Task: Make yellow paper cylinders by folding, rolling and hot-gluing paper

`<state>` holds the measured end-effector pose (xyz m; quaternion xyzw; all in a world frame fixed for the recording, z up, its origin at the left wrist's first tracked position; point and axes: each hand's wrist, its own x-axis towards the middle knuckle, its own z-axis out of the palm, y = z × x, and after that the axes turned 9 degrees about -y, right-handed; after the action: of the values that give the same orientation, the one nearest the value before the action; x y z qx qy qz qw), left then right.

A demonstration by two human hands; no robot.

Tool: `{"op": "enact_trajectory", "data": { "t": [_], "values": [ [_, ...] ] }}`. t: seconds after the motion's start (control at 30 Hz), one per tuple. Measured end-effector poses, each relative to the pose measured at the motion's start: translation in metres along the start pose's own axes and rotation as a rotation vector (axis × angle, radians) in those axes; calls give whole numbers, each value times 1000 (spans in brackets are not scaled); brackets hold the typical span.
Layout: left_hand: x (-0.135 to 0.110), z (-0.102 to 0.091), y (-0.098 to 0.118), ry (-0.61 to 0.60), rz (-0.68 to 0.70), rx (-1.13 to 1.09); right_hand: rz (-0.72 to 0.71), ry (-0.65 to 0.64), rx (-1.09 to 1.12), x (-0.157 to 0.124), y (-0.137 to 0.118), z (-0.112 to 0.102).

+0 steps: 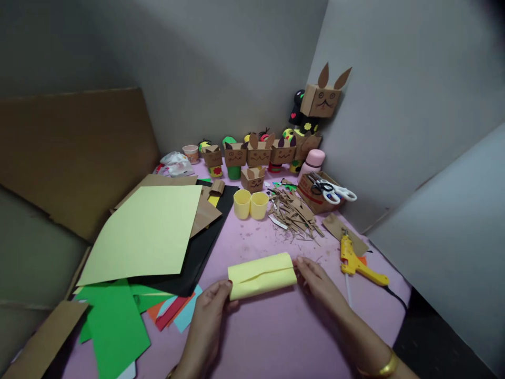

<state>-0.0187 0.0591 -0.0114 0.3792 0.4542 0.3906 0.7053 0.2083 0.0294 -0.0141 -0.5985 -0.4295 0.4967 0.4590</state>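
A rolled sheet of yellow paper (260, 284) is held level above the pink tabletop, its long edge running as a seam across the front. My left hand (211, 310) pinches its left end, thumb on top and fingers beneath. At the other end, my right hand (315, 279) grips the right edge between thumb and fingers. Beyond the roll stand two small yellow paper cups (250, 205), side by side and touching. A yellow glue gun (357, 260) lies to the right of my right hand.
Yellow sheets (145, 231), black sheets and green paper (114, 326) cover the left side. Cardboard scraps (295, 213) lie beyond the roll. Scissors (331, 189) rest on a carton (311, 196) by a pink bottle (313, 162). Cardboard animal figures (259, 152) line the back wall.
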Motion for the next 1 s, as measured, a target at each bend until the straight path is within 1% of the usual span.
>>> {"op": "enact_trajectory", "data": {
  "t": [0.1,0.2,0.37,0.5,0.7,0.87,0.93,1.0],
  "values": [
    [-2,-1,3,-13,9,15,46,-76,94,1,6,11],
    [-3,-2,3,-21,20,69,42,-93,155,2,5,16],
    [0,-7,-4,27,73,155,-10,-13,153,4,6,12],
    [2,-9,-8,30,74,165,-36,26,115,5,8,12],
    [3,-12,-4,8,28,145,-42,-15,129,8,8,10],
    [5,-17,-4,84,13,99,-22,-9,176,11,4,-2],
    [6,-18,-5,82,15,99,-19,-16,177,10,1,-4],
    [7,-17,-5,72,24,98,-17,-43,165,9,-2,-2]
  ]
}}
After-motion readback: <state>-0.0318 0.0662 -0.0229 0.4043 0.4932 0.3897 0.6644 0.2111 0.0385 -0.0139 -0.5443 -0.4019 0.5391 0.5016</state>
